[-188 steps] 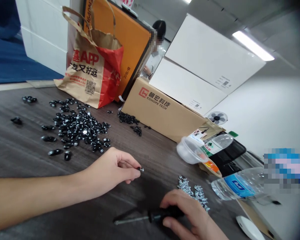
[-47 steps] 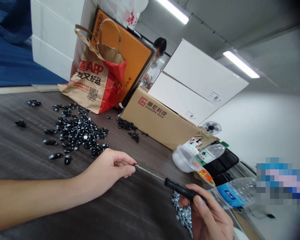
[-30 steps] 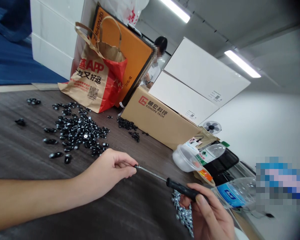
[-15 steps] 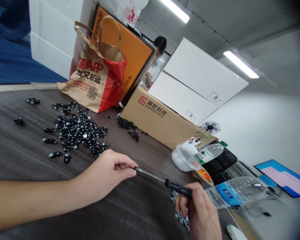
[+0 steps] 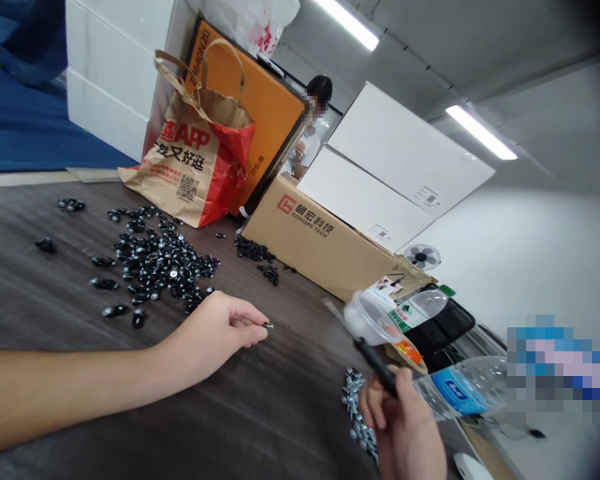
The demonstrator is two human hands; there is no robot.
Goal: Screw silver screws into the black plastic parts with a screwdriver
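My left hand (image 5: pixel 227 323) is closed in a pinch around a small screw (image 5: pixel 269 326). Its silvery end sticks out past the fingertips, with a bit of black beside it; the rest is hidden by the fingers. My right hand (image 5: pixel 405 417) grips a screwdriver (image 5: pixel 377 367) by its black handle. The blurred shaft points up and left, apart from the screw. Beside the right hand lies a pile of silvery screws (image 5: pixel 356 407), partly covered by the fingers. Beyond the left hand spreads a large heap of small black parts with silvery centres (image 5: pixel 163 257).
A smaller pile of black pieces (image 5: pixel 253 249) lies near a cardboard box (image 5: pixel 315 233). A paper bag (image 5: pixel 190 160) stands behind the heap. At right are a clear plastic bowl (image 5: pixel 373 317), a tape roll (image 5: pixel 415 360) and a water bottle (image 5: pixel 460 390). A person (image 5: pixel 307 143) is in the background.
The screwdriver's tip has come away from the piece in my left hand, and its handle has tilted more upright. My left hand has shifted slightly up and left, still pinching.
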